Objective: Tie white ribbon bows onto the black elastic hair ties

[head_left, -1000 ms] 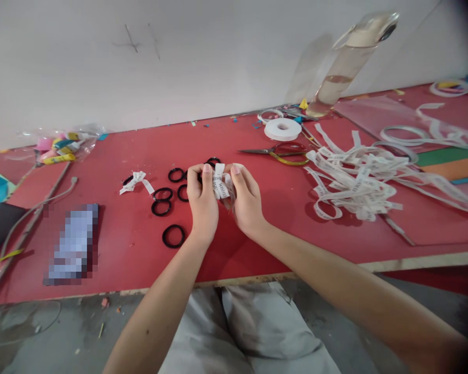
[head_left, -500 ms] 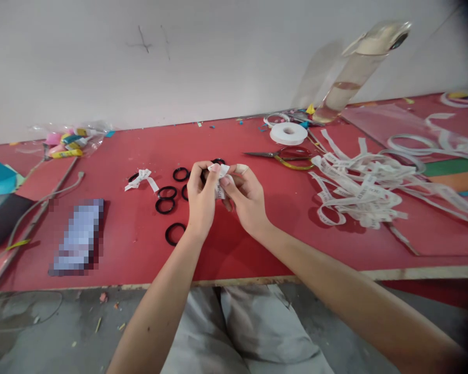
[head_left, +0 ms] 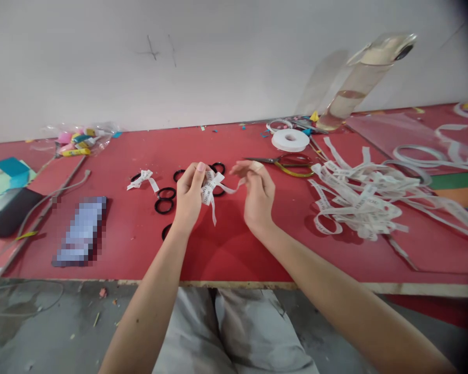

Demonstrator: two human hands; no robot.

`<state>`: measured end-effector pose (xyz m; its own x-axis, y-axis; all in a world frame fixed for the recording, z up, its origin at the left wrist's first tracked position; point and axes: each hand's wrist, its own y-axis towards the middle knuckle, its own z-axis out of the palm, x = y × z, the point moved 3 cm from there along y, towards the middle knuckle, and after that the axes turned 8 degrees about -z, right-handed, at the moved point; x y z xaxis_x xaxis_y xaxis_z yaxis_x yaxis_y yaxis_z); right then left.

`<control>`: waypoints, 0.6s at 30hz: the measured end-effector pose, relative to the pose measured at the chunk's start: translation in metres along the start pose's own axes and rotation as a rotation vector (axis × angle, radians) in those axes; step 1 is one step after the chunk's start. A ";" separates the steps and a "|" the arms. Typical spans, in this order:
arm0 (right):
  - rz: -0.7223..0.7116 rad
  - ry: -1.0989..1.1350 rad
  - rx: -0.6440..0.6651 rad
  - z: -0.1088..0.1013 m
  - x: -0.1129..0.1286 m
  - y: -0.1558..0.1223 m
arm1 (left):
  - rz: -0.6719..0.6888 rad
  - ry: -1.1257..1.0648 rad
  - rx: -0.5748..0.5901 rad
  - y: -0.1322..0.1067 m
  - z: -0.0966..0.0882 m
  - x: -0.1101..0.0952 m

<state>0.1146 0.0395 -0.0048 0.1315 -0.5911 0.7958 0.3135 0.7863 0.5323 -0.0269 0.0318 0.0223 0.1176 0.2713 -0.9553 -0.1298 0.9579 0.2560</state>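
Note:
My left hand (head_left: 189,196) is closed, its thumb and fingers pinching a white printed ribbon bow (head_left: 211,186) above the red table. One tail of this ribbon hangs down. The other tail (head_left: 231,190) stretches rightward to my right hand (head_left: 259,200), whose fingers close on its end; the exact grip is partly hidden. Several black hair ties (head_left: 164,206) lie on the table around and behind my left hand. A finished-looking ribbon bow (head_left: 143,179) with a black band under it rests farther left.
Scissors (head_left: 283,162) and a white ribbon spool (head_left: 290,139) lie behind my right hand. To the right is a tangled heap of printed ribbon (head_left: 359,202). A bottle (head_left: 347,93) leans at the wall. At left are a blurred phone (head_left: 81,228), a cable and a dark pouch (head_left: 11,210).
My hands have moved apart from close together. The ribbon between them now shows as a bow in my left hand, with one tail drawn out to the right hand.

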 end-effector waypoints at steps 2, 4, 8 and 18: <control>0.056 0.062 0.172 0.011 0.005 -0.007 | -0.007 0.028 0.023 0.000 0.001 0.001; 0.097 0.042 0.268 0.019 0.008 -0.013 | -0.034 0.035 0.049 0.000 0.002 0.001; 0.144 0.028 0.201 0.019 0.011 -0.013 | -0.101 -0.024 0.028 -0.002 0.000 -0.003; 0.136 -0.049 0.110 0.015 0.015 -0.013 | -0.117 0.384 0.228 -0.023 -0.018 -0.012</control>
<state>0.0983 0.0232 0.0047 0.1191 -0.4710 0.8741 0.1913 0.8747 0.4453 -0.0425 0.0049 0.0248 -0.2604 0.1465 -0.9543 0.0880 0.9879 0.1276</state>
